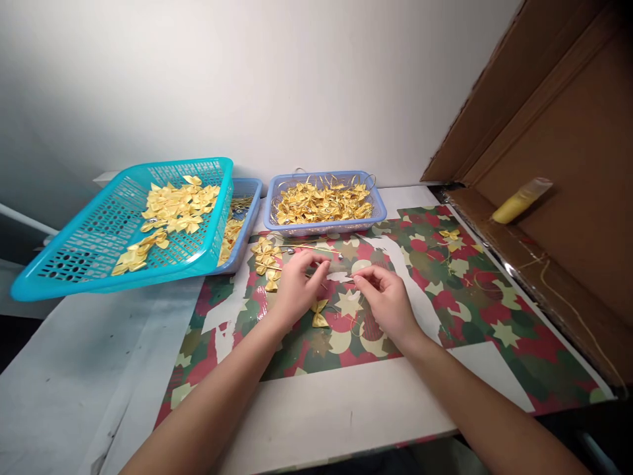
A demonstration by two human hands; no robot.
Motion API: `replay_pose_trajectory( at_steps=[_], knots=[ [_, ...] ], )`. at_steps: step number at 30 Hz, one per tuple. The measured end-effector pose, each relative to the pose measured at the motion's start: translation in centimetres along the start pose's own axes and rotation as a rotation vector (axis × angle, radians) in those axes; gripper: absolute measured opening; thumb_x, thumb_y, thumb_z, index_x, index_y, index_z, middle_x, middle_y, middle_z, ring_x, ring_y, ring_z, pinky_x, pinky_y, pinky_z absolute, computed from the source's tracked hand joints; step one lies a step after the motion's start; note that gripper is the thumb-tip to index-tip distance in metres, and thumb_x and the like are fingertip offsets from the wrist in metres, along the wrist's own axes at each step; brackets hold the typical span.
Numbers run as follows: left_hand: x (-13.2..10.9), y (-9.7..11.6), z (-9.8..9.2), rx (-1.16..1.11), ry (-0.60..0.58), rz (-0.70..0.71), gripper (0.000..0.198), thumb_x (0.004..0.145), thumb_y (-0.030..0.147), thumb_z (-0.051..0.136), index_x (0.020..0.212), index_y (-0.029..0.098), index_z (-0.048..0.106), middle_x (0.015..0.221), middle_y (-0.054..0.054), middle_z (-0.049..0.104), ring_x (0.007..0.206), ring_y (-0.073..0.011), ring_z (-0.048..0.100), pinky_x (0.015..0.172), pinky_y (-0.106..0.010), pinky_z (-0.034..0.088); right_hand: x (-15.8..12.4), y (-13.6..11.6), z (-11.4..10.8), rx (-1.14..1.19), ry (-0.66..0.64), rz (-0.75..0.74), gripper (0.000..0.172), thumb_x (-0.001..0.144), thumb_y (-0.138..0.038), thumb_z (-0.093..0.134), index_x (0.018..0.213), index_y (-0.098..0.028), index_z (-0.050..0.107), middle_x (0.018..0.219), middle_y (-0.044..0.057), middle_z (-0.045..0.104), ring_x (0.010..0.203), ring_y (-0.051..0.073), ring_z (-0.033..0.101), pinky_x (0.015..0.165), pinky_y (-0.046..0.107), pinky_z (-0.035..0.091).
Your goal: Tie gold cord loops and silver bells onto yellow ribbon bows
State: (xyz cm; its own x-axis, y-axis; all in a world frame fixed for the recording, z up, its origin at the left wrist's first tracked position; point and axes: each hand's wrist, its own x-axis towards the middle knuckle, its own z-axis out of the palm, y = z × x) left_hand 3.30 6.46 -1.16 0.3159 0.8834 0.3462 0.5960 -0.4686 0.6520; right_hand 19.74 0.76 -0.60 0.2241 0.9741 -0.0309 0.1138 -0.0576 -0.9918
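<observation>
The left hand [299, 282] and the right hand [390, 302] are apart; in each, thumb and finger are near together, but I cannot tell on what. 1 yellow bow [320, 314] is just below the left hand. Working low over the patterned paper [524, 343] should be best.

Beyond the left hand [300, 284] and right hand [390, 302] are one turquoise basket [119, 285] and two blue baskets [325, 229]; one yellow bow [320, 314] lies between the hands, and one tube [519, 202] is to their right.
</observation>
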Motion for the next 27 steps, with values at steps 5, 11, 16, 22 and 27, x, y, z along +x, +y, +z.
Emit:
replay_pose_trajectory(
  at_steps=[5,11,16,22,27],
  knots=[
    [-0.5,0.0,0.1,0.076,-0.023,0.012,0.017,0.084,0.021,0.062,0.101,0.018,0.063,0.101,-0.007,0.069,0.095,-0.0244,0.059,0.083,-0.038,0.047,0.3,0.1,0.1,0.130,0.023,0.065,0.016,0.074,-0.034,0.067,0.073,-0.018,0.066,0.066,0.000,0.061,0.062,0.014,0.053,0.060,0.027,0.041],
    [1.7,1.0,1.1,0.263,-0.196,0.199,0.029,0.085,0.021,0.061,0.113,0.019,0.063,0.115,-0.009,0.064,0.104,-0.0273,0.054,0.090,-0.042,0.045,0.9,0.1,-0.2,0.347,0.232,0.104,0.018,0.069,-0.035,0.069,0.073,-0.018,0.063,0.064,-0.003,0.055,0.061,0.011,0.048,0.058,0.024,0.038],
    [5.5,3.1,3.6,0.326,-0.483,0.406,0.032,0.088,0.021,0.054,0.119,0.022,0.063,0.116,-0.009,0.063,0.102,-0.0244,0.055,0.090,-0.038,0.045,1.1,0.2,-0.6,0.447,0.345,0.092,0.017,0.071,-0.034,0.064,0.071,-0.019,0.056,0.060,-0.006,0.045,0.056,0.009,0.040,0.053,0.023,0.032],
    [7.5,4.2,6.0,0.269,-0.553,0.451,0.019,0.085,0.023,0.055,0.094,0.019,0.072,0.098,-0.009,0.063,0.091,-0.0226,0.061,0.077,-0.030,0.048,1.5,0.1,-0.9,0.514,0.324,0.090,0.016,0.071,-0.031,0.060,0.066,-0.020,0.050,0.059,-0.006,0.039,0.052,0.009,0.036,0.051,0.025,0.030],
    [8.2,3.9,6.7,0.162,-0.539,0.423,0.026,0.085,0.021,0.054,0.107,0.019,0.068,0.103,-0.008,0.065,0.090,-0.0214,0.064,0.072,-0.028,0.049,0.2,-0.4,0.0,0.516,0.308,0.063,0.015,0.072,-0.030,0.060,0.065,-0.020,0.051,0.060,-0.005,0.040,0.057,0.011,0.039,0.055,0.025,0.033]
  ],
)
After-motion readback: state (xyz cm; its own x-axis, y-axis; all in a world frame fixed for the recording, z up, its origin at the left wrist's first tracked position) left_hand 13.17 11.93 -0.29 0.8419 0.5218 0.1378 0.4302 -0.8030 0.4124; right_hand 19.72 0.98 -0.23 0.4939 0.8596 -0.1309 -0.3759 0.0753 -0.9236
